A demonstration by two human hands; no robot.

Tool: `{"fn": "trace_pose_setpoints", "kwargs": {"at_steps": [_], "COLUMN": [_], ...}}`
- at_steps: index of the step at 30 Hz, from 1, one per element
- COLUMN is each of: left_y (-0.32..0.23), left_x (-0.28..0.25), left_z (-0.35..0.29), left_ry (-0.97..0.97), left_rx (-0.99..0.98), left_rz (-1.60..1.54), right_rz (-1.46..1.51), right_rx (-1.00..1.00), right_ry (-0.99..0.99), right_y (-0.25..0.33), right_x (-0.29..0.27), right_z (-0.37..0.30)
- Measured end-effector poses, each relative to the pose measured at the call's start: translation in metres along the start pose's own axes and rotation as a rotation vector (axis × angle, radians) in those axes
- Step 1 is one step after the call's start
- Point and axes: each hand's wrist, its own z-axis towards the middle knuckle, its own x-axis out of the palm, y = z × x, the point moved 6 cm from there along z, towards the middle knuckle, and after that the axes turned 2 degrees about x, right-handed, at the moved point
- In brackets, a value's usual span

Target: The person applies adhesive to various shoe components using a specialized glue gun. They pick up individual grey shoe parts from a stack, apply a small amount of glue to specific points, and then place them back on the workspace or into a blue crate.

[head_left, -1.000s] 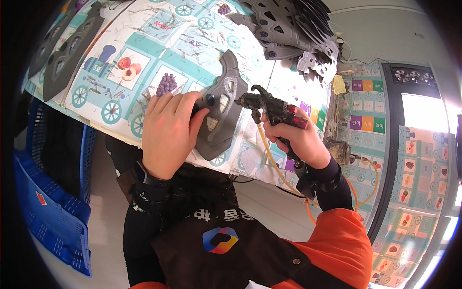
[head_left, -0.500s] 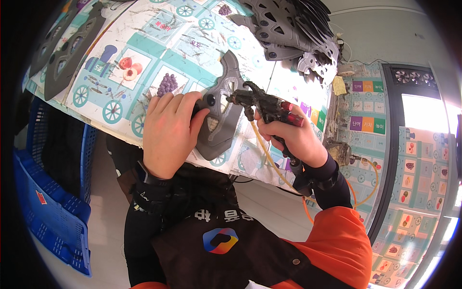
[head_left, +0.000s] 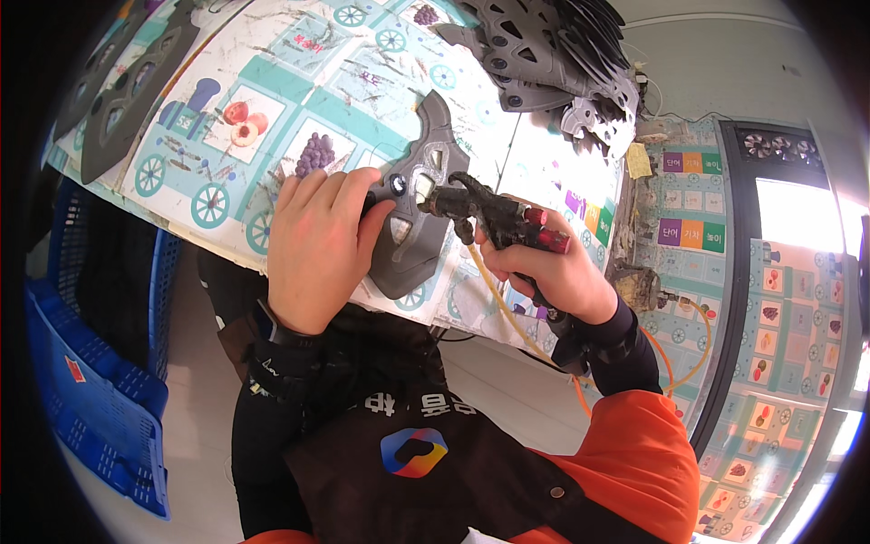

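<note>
A dark grey moulded piece point(head_left: 412, 263) with cut-out openings lies on the patterned table covering. My left hand point(head_left: 317, 245) grips its left arm between thumb and fingers, beside a round dark hole. In my right hand point(head_left: 553, 276) is a black spray gun point(head_left: 498, 218) with red knobs and a yellowish hose point(head_left: 489, 276). Its nozzle points left, at or very close to the openings in the middle of the piece; whether it touches, I cannot tell. My right fingers wrap around the gun's handle and are partly hidden by it.
Similar grey pieces point(head_left: 535, 59) are stacked at the table's far right. More of them point(head_left: 136, 100) lie at the far left. Blue plastic crates point(head_left: 100, 390) stand below the table's left edge. An orange hose point(head_left: 666, 354) runs beside my right arm. Paint marks spot the table covering point(head_left: 362, 118).
The spray gun has shifted slightly left and down, bringing its nozzle over the middle of the grey piece. My left hand keeps its hold with almost no movement.
</note>
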Motion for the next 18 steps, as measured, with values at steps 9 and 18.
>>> {"fn": "trace_pose_setpoints", "kwargs": {"at_steps": [9, 18], "left_y": [-0.001, -0.001], "left_x": [-0.003, -0.002], "left_z": [0.002, 0.001], "left_ry": [-0.015, -0.032], "left_rx": [0.012, 0.017], "left_rz": [0.015, 0.008], "right_rz": [-0.029, 0.051], "right_rx": [0.122, 0.078], "right_ry": [-0.006, -0.005], "right_y": [-0.018, -0.028], "right_x": [0.002, 0.002], "right_z": [-0.013, -0.008]}}
